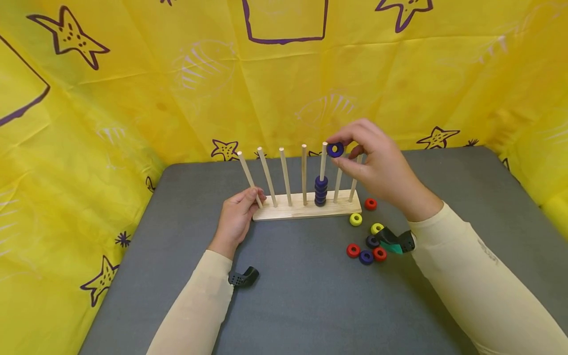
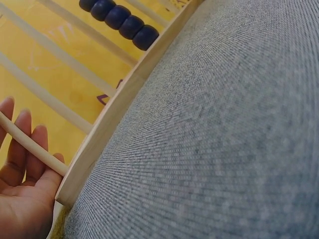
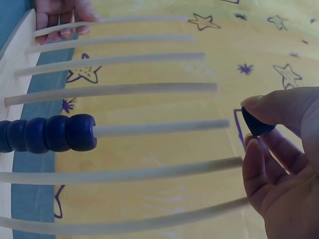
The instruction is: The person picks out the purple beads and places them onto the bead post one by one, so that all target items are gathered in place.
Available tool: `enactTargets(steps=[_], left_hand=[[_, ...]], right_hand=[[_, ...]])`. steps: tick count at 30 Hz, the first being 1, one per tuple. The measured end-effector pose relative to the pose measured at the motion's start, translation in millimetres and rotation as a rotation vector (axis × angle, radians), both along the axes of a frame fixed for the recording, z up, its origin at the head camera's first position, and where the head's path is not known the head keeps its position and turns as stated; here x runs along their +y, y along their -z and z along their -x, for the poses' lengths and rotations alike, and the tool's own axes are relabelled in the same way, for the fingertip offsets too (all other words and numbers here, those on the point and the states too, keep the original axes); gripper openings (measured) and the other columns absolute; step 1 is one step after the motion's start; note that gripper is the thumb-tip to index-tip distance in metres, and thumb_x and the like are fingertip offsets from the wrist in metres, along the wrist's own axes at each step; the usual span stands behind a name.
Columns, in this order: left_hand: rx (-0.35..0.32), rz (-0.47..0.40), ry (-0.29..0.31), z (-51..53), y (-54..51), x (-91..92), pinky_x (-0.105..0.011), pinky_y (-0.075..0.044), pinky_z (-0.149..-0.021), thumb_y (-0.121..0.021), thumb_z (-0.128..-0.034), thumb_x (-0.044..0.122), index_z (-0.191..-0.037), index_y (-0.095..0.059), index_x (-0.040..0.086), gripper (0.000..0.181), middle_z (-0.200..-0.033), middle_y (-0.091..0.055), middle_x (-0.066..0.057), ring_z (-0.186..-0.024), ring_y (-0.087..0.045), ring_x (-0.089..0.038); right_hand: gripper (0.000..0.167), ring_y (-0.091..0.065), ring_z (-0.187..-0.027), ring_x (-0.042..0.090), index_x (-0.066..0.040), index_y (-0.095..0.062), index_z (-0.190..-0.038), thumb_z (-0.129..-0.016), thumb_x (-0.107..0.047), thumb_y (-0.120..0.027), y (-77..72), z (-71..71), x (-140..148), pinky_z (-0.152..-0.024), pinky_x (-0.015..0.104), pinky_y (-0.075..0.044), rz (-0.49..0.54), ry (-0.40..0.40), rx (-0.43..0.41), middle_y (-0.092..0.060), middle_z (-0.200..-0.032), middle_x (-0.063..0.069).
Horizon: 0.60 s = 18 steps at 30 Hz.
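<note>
My right hand (image 1: 377, 158) pinches a dark blue ring (image 1: 335, 150) between thumb and fingertips. The ring is just right of the tip of one upright wooden peg, apart from it in the right wrist view. Several blue rings (image 1: 321, 191) are stacked low on that peg. The pegs stand in a row on a pale wooden base (image 1: 306, 210). At the base's left end my left hand (image 1: 237, 214) grips the leftmost peg (image 1: 248, 175) near its foot, thumb in front and fingers behind. The other pegs, such as this middle peg (image 3: 109, 91), carry no rings.
Loose rings lie on the grey table (image 1: 288, 286) right of the base: a red ring (image 1: 370, 204), a yellow ring (image 1: 356, 220), a blue ring (image 1: 366, 257) and several others. A yellow patterned cloth (image 1: 155, 98) hangs behind the table.
</note>
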<state>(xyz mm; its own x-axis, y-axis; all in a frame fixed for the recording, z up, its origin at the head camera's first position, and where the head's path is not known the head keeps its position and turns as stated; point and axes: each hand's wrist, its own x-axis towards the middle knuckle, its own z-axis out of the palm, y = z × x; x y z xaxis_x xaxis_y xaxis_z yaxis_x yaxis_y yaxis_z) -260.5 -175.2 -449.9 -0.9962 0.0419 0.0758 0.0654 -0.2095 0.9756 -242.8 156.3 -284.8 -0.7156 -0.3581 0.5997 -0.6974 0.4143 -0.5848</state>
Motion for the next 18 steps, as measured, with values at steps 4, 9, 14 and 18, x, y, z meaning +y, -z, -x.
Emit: enactTargets(steps=[4,9,14,18], left_hand=[[0.001,0.001,0.000,-0.2,1.0,-0.4,-0.043,-0.051,-0.109,-0.061,-0.1144,0.013,-0.128,-0.060,-0.026,0.041,-0.114,-0.069,-0.021,-0.112,-0.067,-0.024],[-0.002,0.002,0.002,-0.4,0.2,0.0,-0.042,-0.052,-0.108,-0.061,-0.1145,0.013,-0.129,-0.058,-0.026,0.042,-0.111,-0.070,-0.015,-0.112,-0.067,-0.024],[0.001,0.003,0.006,-0.5,0.1,0.3,-0.042,-0.052,-0.108,-0.060,-0.1149,0.014,-0.129,-0.058,-0.026,0.043,-0.110,-0.070,-0.013,-0.112,-0.066,-0.024],[-0.002,0.005,0.007,-0.4,0.2,-0.3,-0.041,-0.051,-0.108,-0.060,-0.1150,0.015,-0.129,-0.060,-0.025,0.042,-0.111,-0.070,-0.015,-0.113,-0.066,-0.024]], right_hand=[[0.030,-0.060,-0.107,0.018,0.001,-0.075,-0.120,-0.093,0.013,-0.081,-0.7,4.6,-4,-0.084,0.022,-0.055,-0.010,0.016,-0.020,-0.066,-0.119,0.007],[0.028,-0.060,-0.105,0.019,0.001,-0.075,-0.120,-0.094,0.011,-0.081,0.1,9.1,-9,-0.084,0.024,-0.056,-0.029,0.024,-0.032,-0.066,-0.119,0.007],[0.029,-0.061,-0.104,0.020,0.000,-0.074,-0.123,-0.095,0.008,-0.081,1.8,11.5,-11,-0.084,0.023,-0.055,-0.027,0.037,-0.055,-0.065,-0.122,0.006],[0.030,-0.061,-0.103,0.020,0.000,-0.074,-0.124,-0.096,0.008,-0.081,3.0,13.3,-13,-0.083,0.024,-0.054,-0.022,0.043,-0.063,-0.065,-0.124,0.008]])
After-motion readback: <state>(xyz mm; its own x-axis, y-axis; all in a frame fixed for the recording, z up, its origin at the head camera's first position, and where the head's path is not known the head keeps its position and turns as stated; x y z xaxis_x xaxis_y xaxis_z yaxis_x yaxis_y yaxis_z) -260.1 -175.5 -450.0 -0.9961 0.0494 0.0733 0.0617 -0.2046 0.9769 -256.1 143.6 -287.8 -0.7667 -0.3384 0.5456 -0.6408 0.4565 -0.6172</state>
